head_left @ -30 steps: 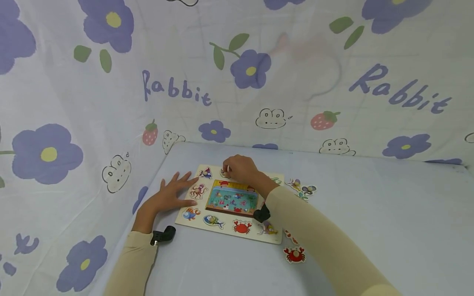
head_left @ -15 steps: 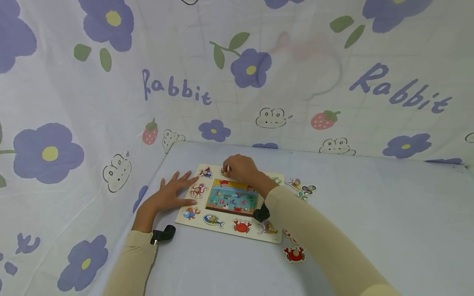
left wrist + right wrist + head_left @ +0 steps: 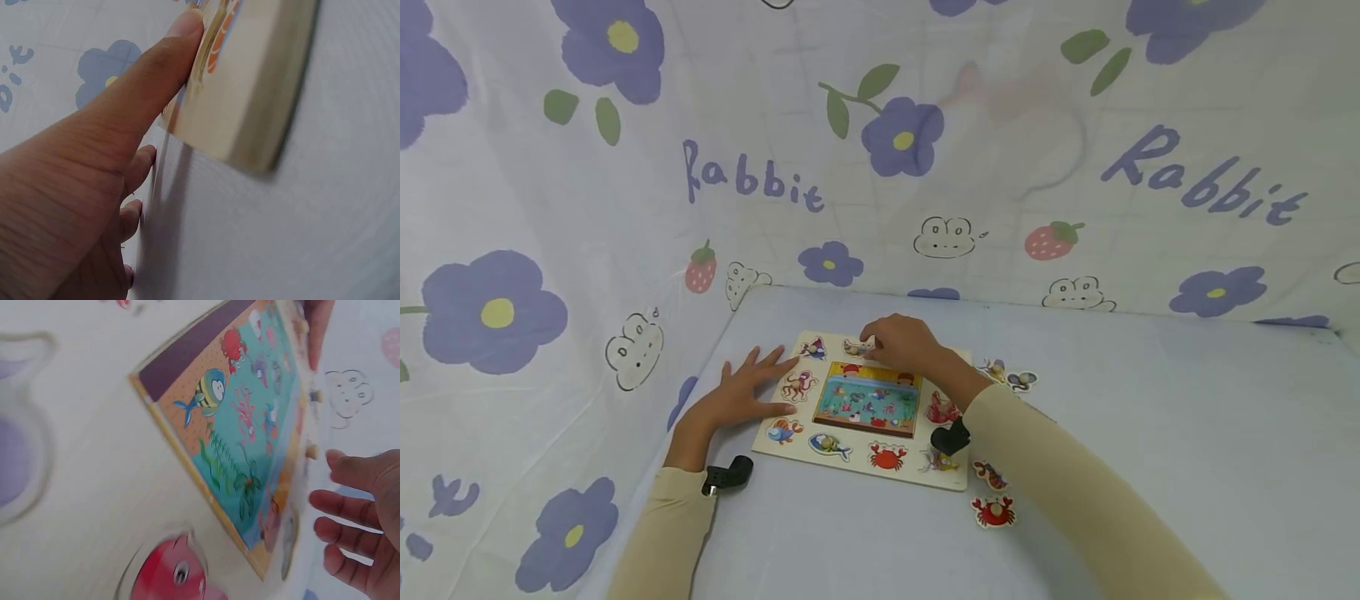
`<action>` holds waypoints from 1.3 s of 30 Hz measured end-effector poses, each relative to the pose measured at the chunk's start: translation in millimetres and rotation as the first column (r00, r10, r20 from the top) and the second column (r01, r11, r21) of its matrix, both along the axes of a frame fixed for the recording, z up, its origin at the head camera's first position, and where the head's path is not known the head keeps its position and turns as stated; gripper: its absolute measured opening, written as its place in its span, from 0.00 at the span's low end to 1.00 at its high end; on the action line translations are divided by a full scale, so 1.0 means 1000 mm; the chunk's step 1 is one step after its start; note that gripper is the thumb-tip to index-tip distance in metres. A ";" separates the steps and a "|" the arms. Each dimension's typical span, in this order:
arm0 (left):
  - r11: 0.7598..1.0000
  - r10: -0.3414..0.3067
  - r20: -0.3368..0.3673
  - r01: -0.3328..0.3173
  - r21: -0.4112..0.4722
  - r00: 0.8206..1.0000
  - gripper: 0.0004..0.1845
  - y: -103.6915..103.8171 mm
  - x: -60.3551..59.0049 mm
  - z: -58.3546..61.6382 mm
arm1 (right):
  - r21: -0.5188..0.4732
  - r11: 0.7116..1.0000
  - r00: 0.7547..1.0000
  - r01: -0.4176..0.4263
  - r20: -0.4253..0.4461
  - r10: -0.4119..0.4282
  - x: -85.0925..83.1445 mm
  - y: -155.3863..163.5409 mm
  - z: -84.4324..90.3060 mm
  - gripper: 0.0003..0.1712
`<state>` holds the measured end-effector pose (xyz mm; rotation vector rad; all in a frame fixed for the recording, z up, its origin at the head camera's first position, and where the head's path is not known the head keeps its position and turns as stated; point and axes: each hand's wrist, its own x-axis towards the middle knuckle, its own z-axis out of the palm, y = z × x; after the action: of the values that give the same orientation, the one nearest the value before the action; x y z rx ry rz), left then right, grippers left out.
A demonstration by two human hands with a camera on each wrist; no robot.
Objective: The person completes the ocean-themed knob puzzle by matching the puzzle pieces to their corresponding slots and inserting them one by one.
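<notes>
A pale wooden puzzle board [image 3: 857, 454] with sea-animal shapes lies on the table, a bright aquarium picture [image 3: 867, 408] at its centre. My left hand [image 3: 741, 396] is spread along the board's left side; its thumb [image 3: 165, 59] touches the board's edge in the left wrist view. Over the far side is my right hand [image 3: 904, 343], close to a knobbed sea-animal piece [image 3: 856, 348] in the top row. Seen from the right wrist, the right hand's fingers [image 3: 340, 506] are loosely apart, with a wooden knob [image 3: 311, 451] just beyond the tips and nothing held.
Right of the board lie loose pieces: a red crab [image 3: 994, 512], a striped piece [image 3: 991, 475] and a grey-blue knobbed piece [image 3: 1021, 381]. A flower-print cloth [image 3: 940, 167] hangs behind the table and along its left side.
My right hand has let go of the top-row piece and shifted slightly right, showing more of that piece and a red shape on the board's right. The left hand stays in place.
</notes>
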<state>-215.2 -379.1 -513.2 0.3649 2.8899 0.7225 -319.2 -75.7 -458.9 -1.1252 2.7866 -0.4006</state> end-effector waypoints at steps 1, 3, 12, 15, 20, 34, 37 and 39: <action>1.000 0.000 -0.001 0.000 -0.005 1.000 0.49 0.000 0.000 0.000 | -0.001 1.000 1.000 -0.003 0.004 0.003 0.001 0.004 0.001 0.20; 1.000 0.004 -0.002 -0.004 -0.005 1.000 0.49 -0.001 0.000 0.000 | -0.006 1.000 1.000 -0.008 0.013 0.008 0.005 0.013 0.003 0.18; 1.000 0.016 0.026 -0.016 0.000 1.000 0.49 -0.006 0.011 -0.011 | -0.087 0.996 0.997 0.017 0.076 -0.010 0.028 0.056 0.003 0.17; 1.000 0.018 0.021 -0.018 0.000 1.000 0.50 -0.006 0.013 -0.013 | -0.130 0.990 0.994 0.056 0.101 -0.043 0.035 0.070 0.007 0.17; 1.000 0.020 0.010 -0.020 0.014 1.000 0.49 -0.005 0.012 -0.008 | -0.224 0.968 0.986 0.111 0.147 -0.079 0.041 0.093 0.009 0.17; 1.000 0.005 -0.008 -0.005 -0.001 1.000 0.49 0.001 0.001 -0.001 | -0.305 0.932 0.975 0.198 0.160 -0.154 0.047 0.136 0.011 0.15; 1.000 0.001 -0.005 -0.001 0.001 1.000 0.49 0.003 0.001 0.001 | -0.319 0.922 0.970 0.221 0.174 -0.172 0.046 0.143 0.009 0.14; 1.000 -0.001 0.001 0.001 0.006 1.000 0.49 0.004 0.001 0.002 | -0.331 0.912 0.963 0.244 0.193 -0.188 0.046 0.147 0.008 0.14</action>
<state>-214.6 -375.5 -511.5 0.3665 2.8875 0.7314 -273.6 71.4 -450.5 -0.7912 2.7723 -1.0010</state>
